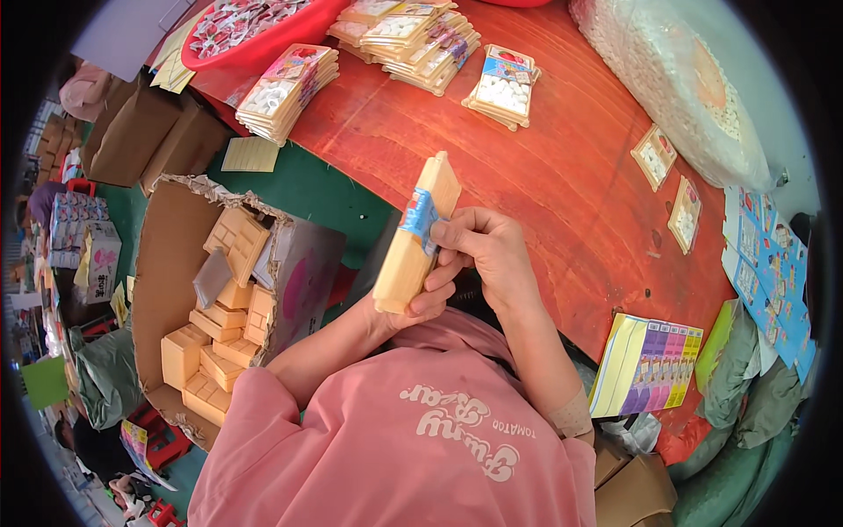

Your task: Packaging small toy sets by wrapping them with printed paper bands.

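Observation:
A beige plastic tray [406,268], long and shallow, is held on edge above my lap, near the table's front edge. Around its middle lies a blue label [419,211]. My left hand [423,301] grips the tray from beneath at its near end, fingers wrapped on its right side. My right hand [492,250] is closed, with thumb and forefinger pinching the tray at the label's right edge. What the tray contains is turned away from view.
The red table [562,211] bears stacks of filled trays [505,86], two single trays [654,156], a clear bag of white pieces [685,88], a red basin of small packets [250,31] and a label sheet [645,364]. Left of me stands a cardboard box [162,237] of beige trays.

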`<state>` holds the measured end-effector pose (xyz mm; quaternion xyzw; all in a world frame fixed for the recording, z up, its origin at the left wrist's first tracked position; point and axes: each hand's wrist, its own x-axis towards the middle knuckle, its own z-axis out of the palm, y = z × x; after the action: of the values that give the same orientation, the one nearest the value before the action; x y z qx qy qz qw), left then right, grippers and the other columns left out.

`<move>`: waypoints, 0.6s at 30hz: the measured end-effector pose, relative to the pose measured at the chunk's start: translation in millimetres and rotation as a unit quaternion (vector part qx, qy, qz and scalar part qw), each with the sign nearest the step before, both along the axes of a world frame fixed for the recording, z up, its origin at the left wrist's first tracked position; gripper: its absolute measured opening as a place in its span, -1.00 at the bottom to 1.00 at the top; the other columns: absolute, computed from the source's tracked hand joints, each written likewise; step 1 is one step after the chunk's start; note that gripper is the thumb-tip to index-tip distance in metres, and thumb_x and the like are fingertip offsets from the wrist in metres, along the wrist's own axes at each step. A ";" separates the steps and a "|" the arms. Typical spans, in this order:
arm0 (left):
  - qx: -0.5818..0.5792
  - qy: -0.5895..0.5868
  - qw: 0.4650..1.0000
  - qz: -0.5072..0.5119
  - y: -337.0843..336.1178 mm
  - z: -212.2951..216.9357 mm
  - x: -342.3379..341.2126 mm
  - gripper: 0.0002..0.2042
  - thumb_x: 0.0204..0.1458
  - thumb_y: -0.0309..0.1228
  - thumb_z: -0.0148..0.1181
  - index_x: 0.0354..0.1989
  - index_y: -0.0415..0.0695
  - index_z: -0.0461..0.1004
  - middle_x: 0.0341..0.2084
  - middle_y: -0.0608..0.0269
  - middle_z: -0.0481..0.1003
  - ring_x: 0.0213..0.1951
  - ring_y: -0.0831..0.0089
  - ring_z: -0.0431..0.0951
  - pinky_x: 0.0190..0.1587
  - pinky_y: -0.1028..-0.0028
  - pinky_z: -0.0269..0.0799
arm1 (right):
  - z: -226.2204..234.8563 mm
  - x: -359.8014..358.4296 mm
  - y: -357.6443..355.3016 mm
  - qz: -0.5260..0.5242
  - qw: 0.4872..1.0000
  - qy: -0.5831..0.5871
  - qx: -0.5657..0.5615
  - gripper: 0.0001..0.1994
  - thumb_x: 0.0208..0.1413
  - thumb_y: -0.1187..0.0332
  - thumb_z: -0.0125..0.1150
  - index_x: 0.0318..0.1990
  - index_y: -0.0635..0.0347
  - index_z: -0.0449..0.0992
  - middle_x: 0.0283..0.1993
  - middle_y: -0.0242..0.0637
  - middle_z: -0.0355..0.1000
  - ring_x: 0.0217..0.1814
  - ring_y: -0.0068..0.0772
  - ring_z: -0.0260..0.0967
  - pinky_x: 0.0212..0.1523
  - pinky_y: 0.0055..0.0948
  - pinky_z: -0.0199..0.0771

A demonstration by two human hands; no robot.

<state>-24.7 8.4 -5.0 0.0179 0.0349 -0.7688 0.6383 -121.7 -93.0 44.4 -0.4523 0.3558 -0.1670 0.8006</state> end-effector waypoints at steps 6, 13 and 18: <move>0.017 -0.030 0.999 0.009 -6.9 7.6 6.8 -0.61 0.21 -0.08 -0.25 -0.40 -0.19 0.26 -0.73 0.24 0.28 -0.85 0.40 0.29 -0.90 0.54 0.14 | 14.0 1.3 -8.8 0.006 0.997 0.031 -0.077 -0.84 -0.03 0.40 0.28 -0.49 0.22 0.41 -0.61 -0.37 0.37 -0.59 -0.67 0.24 -0.54 -0.67 0.24; 0.151 -0.361 0.902 0.180 -40.7 36.3 14.8 -0.58 0.21 -0.06 -0.16 -0.06 -0.20 0.36 -0.37 0.23 0.52 -0.39 0.47 0.55 -0.38 0.53 0.49 | 31.0 -24.6 -19.1 -0.013 0.994 -0.044 -0.102 -0.55 0.10 0.30 0.18 0.07 0.37 0.25 -0.29 -0.33 0.45 -0.39 -0.68 0.38 -0.51 -0.70 0.31; 0.123 -0.523 0.815 0.216 -73.4 33.0 15.5 -0.59 0.21 -0.08 -0.12 -0.17 -0.24 0.41 -0.38 0.33 0.49 -0.41 0.66 0.46 -0.33 0.62 0.39 | 31.8 -13.3 -41.9 -0.050 0.979 -0.004 -0.197 -0.68 0.05 0.49 0.16 -0.03 0.41 0.35 -0.24 -0.26 0.48 -0.31 -0.67 0.39 -0.34 -0.61 0.40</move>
<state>-9.2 -65.0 28.0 0.4877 -0.2077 -0.4752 0.7023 -135.0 -135.0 76.3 -0.5826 0.3350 -0.2751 0.6875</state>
